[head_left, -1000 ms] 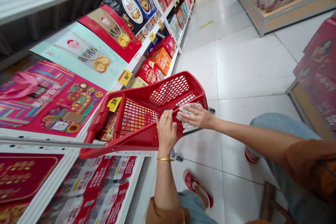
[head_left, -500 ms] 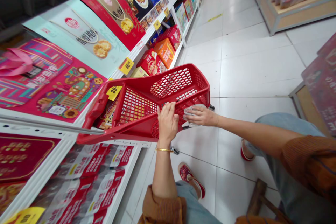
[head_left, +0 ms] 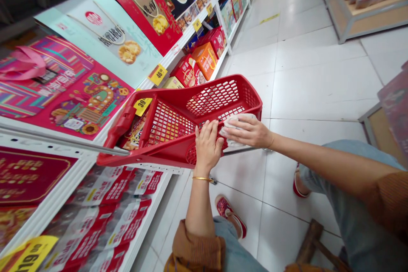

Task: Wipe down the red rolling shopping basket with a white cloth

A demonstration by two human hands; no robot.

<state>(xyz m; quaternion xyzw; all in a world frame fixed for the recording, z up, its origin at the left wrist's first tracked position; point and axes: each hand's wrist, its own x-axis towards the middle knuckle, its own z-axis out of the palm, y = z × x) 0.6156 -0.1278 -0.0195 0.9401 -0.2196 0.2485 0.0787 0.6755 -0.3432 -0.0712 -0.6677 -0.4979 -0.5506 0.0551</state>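
A red plastic shopping basket (head_left: 174, 153) with mesh sides and small wheels stands beside the shelves, its inside facing up toward me. My left hand (head_left: 208, 144), with a gold bangle at the wrist, holds the basket's near rim, fingers hooked over the edge. Just to its right, my right hand (head_left: 251, 131) presses a crumpled white cloth (head_left: 228, 135) against the same rim near the basket's end. The fingers lie closed over the cloth and cover part of it. A metal rod (head_left: 70, 138) runs from the basket's left end out to the left.
Shelves on the left carry gift boxes (head_left: 108, 36) and red-and-clear packages (head_left: 92, 221), with yellow price tags (head_left: 157, 74). White floor tiles (head_left: 302, 89) spread to the right. A display stand (head_left: 357, 15) is at upper right, and a wooden stool (head_left: 310, 240) is below.
My right hand has moved the cloth up from the basket's outer side onto its rim. The left hand stays on the rim. The view has shifted slightly.
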